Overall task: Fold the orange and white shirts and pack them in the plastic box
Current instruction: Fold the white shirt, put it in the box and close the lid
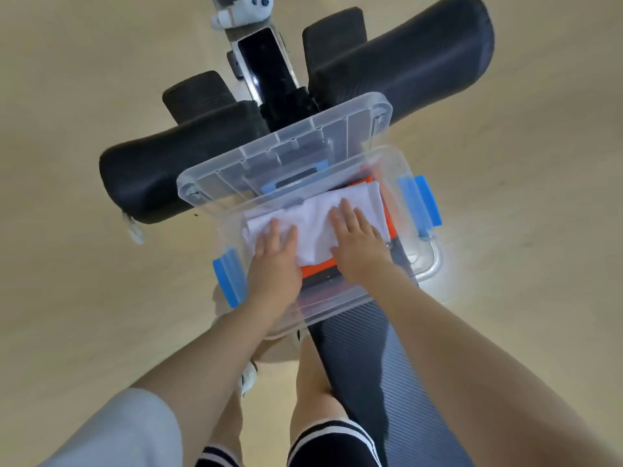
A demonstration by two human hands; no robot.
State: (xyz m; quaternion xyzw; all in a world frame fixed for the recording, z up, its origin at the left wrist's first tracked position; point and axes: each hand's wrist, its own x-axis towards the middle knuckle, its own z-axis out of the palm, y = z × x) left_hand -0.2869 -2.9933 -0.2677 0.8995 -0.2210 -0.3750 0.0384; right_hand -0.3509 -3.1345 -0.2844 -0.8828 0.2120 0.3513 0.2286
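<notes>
Pale beige flooring (84,112) fills the view, smooth and bare, seen from above by a standing person. A clear plastic box (340,299) with blue latches (425,203) rests on a dark exercise machine whose ribbed grey-black panel (357,358) runs beneath it toward the person's legs. Two black padded rollers (404,62) stick out to either side of the machine's central post, which carries a dark screen (263,59). The transparent lid (286,146) lies just behind the box, overlapping its far rim. Inside, the folded white shirt (313,224) lies on top of the folded orange shirt (318,266), whose edge shows at the near side. The left hand (274,251) and right hand (357,241) lie flat, fingers spread, palms pressing down on the white shirt; neither grip closes around anything.
</notes>
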